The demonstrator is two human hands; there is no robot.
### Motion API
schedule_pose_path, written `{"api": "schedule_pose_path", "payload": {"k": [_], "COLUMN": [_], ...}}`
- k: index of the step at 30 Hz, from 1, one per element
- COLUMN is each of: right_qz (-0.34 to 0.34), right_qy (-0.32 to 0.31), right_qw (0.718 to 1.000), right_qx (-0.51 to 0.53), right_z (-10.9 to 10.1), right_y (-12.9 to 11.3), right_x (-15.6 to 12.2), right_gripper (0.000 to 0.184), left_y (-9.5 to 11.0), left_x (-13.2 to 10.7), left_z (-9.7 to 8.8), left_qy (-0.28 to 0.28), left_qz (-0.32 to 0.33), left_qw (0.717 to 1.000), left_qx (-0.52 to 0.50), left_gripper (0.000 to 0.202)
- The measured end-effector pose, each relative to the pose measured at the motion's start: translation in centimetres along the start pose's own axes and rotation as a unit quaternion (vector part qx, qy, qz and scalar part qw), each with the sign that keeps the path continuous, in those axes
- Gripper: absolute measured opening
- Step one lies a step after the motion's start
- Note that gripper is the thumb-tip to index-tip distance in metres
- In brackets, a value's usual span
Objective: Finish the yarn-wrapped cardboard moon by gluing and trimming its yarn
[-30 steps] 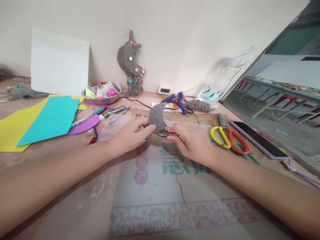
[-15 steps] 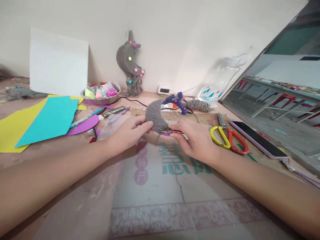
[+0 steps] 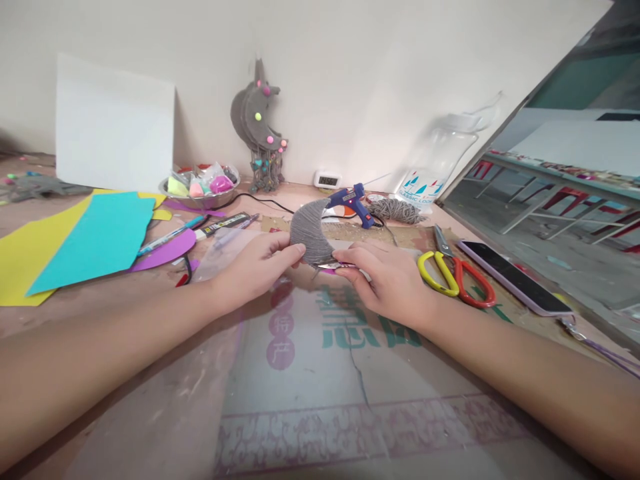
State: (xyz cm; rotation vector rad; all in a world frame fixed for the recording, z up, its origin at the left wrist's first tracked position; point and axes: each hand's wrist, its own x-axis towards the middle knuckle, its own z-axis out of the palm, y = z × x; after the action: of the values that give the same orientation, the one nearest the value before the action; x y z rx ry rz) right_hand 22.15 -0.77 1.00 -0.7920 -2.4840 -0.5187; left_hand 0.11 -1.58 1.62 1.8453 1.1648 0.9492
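Observation:
A crescent moon wrapped in grey yarn (image 3: 310, 230) stands raised over the plastic-covered cardboard. My left hand (image 3: 267, 261) grips its lower left edge between thumb and fingers. At the crescent's lower right end, my right hand (image 3: 380, 270) is closed in a pinch, fingers touching that tip. A thin strip of purple (image 3: 329, 271) shows under the tip, with a pale, pointed edge above it; most of this end is hidden by my right fingers. Just behind the crescent lies a blue glue gun (image 3: 355, 203). Yarn-wrapped moons with coloured balls (image 3: 260, 120) hang on the wall.
Scissors (image 3: 453, 270) and a phone (image 3: 515, 277) lie right of my right hand. A grey yarn bundle (image 3: 400, 210) and a clear jug (image 3: 437, 160) stand behind. Coloured sheets (image 3: 95, 233), a metal bowl (image 3: 200, 200) and a white board (image 3: 115, 123) are at left.
Both hands keep their hold on the crescent. My right fingers have shifted slightly at its tip, and more of the pale pointed edge shows. The view has moved slightly.

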Motion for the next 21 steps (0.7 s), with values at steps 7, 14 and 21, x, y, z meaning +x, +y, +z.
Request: {"api": "schedule_pose_path", "payload": {"k": [7,14,21], "right_qz": [-0.008,-0.013,0.019], "right_qy": [-0.007,0.001,0.029], "right_qw": [1.000,1.000,0.999], "right_qx": [0.008,0.010,0.042], "right_z": [0.01,0.10,0.10], "right_y": [0.00,0.09,0.12], "right_x": [0.02,-0.06,0.01], "right_gripper": [0.015,0.013,0.015], "left_y": [-0.17,-0.08,-0.04], "left_x": [-0.02,0.07,0.08], "left_z": [0.16,0.12,0.01], "left_qy": [-0.020,-0.015,0.005], "left_qz": [-0.004,0.005,0.001], "left_qw": [0.999,1.000,1.000], "left_qx": [-0.035,-0.022,0.015], "left_gripper": [0.027,0.026,0.028]}}
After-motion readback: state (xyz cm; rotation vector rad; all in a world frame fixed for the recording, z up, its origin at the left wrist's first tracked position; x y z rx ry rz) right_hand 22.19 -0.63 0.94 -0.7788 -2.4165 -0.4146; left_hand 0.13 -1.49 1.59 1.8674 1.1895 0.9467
